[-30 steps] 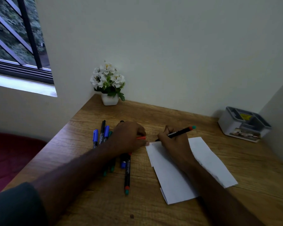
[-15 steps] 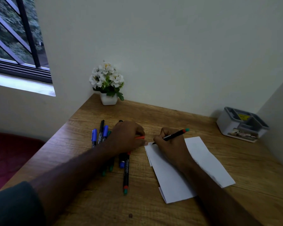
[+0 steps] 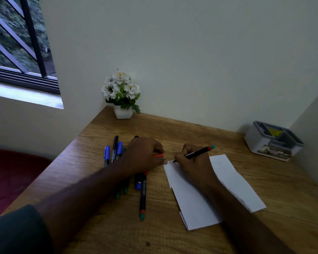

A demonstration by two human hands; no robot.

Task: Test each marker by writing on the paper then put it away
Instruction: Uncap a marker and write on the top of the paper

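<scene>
The right hand (image 3: 193, 167) pinches a slim black marker (image 3: 194, 154) low on its barrel, tip on the paper (image 3: 233, 180). It looks light, rigid and smooth (apt to roll). The left hand (image 3: 145, 154) holds an orange cap (image 3: 158, 155) and pins the thin sheet's corner to the worktop (image 3: 172, 132).
</scene>
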